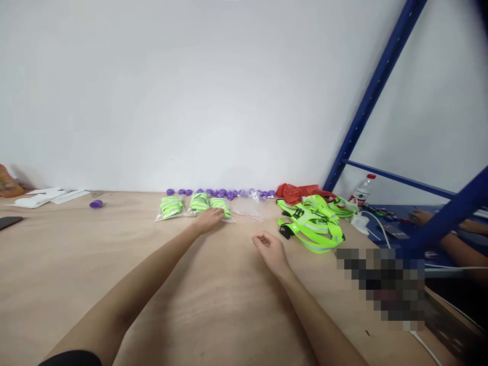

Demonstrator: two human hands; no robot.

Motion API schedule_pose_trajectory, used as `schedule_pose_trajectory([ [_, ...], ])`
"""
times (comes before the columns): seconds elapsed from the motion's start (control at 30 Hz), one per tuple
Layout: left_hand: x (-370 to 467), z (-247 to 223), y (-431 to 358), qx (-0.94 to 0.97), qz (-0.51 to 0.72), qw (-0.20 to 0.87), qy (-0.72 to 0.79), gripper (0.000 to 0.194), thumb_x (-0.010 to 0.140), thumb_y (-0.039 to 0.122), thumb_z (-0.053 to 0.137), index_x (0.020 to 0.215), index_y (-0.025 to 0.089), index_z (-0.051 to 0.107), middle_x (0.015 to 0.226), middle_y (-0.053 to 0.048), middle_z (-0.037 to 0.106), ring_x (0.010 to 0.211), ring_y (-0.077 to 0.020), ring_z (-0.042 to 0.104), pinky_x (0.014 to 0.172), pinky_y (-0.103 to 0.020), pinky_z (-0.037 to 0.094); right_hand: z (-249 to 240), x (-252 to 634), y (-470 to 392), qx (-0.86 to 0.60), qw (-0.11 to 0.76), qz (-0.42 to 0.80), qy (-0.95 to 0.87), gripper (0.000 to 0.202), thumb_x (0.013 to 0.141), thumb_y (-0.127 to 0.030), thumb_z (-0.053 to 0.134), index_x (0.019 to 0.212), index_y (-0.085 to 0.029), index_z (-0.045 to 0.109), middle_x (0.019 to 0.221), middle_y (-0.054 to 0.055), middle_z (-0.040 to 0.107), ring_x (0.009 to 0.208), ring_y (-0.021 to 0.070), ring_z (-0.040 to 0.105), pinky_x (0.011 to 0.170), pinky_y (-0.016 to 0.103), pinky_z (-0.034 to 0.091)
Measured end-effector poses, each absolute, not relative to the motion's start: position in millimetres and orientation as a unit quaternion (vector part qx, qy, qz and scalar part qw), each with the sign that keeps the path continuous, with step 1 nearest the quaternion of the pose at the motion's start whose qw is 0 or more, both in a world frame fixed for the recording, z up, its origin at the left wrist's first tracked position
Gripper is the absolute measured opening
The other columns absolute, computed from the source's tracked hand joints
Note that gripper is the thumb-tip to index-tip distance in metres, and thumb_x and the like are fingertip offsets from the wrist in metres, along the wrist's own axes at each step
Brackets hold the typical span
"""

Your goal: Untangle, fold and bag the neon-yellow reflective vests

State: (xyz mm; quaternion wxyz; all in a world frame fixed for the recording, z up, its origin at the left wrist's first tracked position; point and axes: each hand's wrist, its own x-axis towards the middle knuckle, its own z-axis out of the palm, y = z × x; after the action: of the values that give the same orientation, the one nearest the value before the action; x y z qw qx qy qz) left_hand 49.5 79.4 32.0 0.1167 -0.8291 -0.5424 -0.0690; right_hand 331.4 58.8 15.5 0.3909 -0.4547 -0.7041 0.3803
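My left hand (209, 220) reaches forward to the rightmost of three clear plastic bags, its fingers closed at the lower edge of that bag (224, 206). Folded neon-yellow reflective straps fill it, as they do the middle bag (199, 202) and the left bag (171, 207). Over the bare tabletop, my right hand (271, 250) is loosely curled, thumb and fingertips together, with nothing visible in it. To its right lies a loose heap of neon-yellow reflective straps (320, 229) with black buckles. Flat clear zip bags (248, 206) lie between the filled bags and the heap.
Purple caps (222, 193) line the wall, and one purple piece (96, 204) lies farther left. Red plastic (293, 193) and a bottle (362, 190) stand behind the straps. A blue metal frame (366, 107) rises at right, where another person's hand (421, 217) shows. White papers (48, 197) lie left.
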Motion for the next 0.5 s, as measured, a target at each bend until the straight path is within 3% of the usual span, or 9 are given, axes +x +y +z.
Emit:
schedule_pose_trajectory([
  [0.07, 53, 32, 86, -0.820, -0.071, 0.135, -0.551, 0.023, 0.095, 0.017, 0.060, 0.116, 0.013, 0.066, 0.124, -0.014, 0.066, 0.121, -0.0294, 0.060, 0.105, -0.055, 0.046, 26, 348, 74, -0.496, 0.340, 0.282, -0.748, 0.014, 0.079, -0.034, 0.065, 0.085, -0.022, 0.069, 0.103, 0.010, 0.072, 0.110, 0.0279, 0.062, 0.098, 0.040, 0.046],
  [0.13, 61, 31, 86, -0.806, -0.084, 0.152, -0.565, 0.029, 0.090, 0.005, 0.054, 0.115, 0.012, 0.068, 0.131, -0.019, 0.064, 0.134, -0.0352, 0.050, 0.115, -0.063, 0.029, 35, 363, 92, -0.549, 0.280, 0.185, -0.766, 0.023, 0.076, -0.022, 0.068, 0.098, -0.021, 0.070, 0.125, 0.014, 0.065, 0.130, 0.0333, 0.049, 0.107, 0.046, 0.038],
  [0.2, 74, 30, 76, -0.792, -0.100, 0.166, -0.579, 0.038, 0.086, 0.003, 0.052, 0.120, 0.011, 0.067, 0.143, -0.022, 0.055, 0.143, -0.0388, 0.039, 0.118, -0.067, 0.015, 39, 375, 107, -0.598, 0.216, 0.106, -0.765, 0.034, 0.077, -0.019, 0.067, 0.111, -0.017, 0.068, 0.134, 0.020, 0.059, 0.135, 0.0387, 0.042, 0.106, 0.054, 0.036],
  [0.27, 87, 31, 54, -0.785, -0.108, 0.173, -0.585, 0.041, 0.085, 0.006, 0.052, 0.124, 0.010, 0.065, 0.151, -0.023, 0.047, 0.146, -0.0398, 0.034, 0.120, -0.066, 0.008, 38, 380, 119, -0.629, 0.157, 0.053, -0.760, 0.034, 0.082, -0.018, 0.062, 0.116, -0.014, 0.067, 0.128, 0.025, 0.062, 0.129, 0.0406, 0.048, 0.100, 0.056, 0.040],
  [0.37, 102, 32, 5, -0.797, -0.106, 0.174, -0.569, 0.040, 0.087, 0.016, 0.054, 0.126, 0.011, 0.064, 0.154, -0.022, 0.044, 0.147, -0.0361, 0.034, 0.123, -0.060, 0.008, 38, 382, 131, -0.636, 0.109, 0.014, -0.764, 0.027, 0.086, -0.013, 0.055, 0.108, -0.010, 0.070, 0.107, 0.025, 0.071, 0.110, 0.0356, 0.065, 0.091, 0.047, 0.047],
  [0.5, 103, 30, -65, -0.821, -0.144, 0.123, -0.539, 0.033, 0.092, 0.024, 0.051, 0.121, 0.018, 0.066, 0.153, -0.016, 0.048, 0.145, -0.0320, 0.038, 0.124, -0.056, 0.015, 70, 388, 149, -0.629, 0.155, -0.005, -0.762, 0.021, 0.081, -0.009, 0.058, 0.093, -0.012, 0.074, 0.084, 0.019, 0.075, 0.082, 0.0298, 0.072, 0.076, 0.038, 0.051],
])
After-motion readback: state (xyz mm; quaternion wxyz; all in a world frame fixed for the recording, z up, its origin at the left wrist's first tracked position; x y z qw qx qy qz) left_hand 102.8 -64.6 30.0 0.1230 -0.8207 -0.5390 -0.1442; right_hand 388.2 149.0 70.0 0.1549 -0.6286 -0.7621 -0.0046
